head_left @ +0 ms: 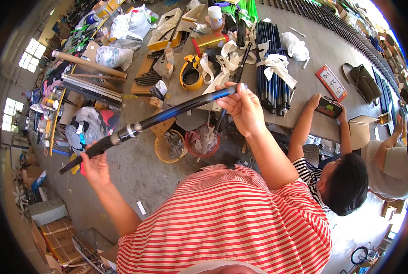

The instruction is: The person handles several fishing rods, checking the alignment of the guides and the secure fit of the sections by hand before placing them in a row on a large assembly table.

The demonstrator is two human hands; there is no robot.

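Red-striped shirt (231,214) lay nearest, 6 o'clock. Left hand (95,169) (8–9 o'clock) and right hand (246,108) (2) each pinched a dark rod (167,113) slanting through 10. Second rod (241,67) jutted past bench (319,50) edge behind right hand. Yellow basket (167,158) sat at 8–9, tape roll (192,81) at 12, tied bundle (268,39) at 1; another person's hands (314,101) held phone (328,108), 2–3.

A glossy black-and-blue rod (167,113) is held aslant midair.

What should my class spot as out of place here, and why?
A white scrap lies on the floor, as if dropped. On the table, white strips lie in a loose tangle, unlike the band around the bundled rods. The rod between left hand and right hand shows no clear damage.
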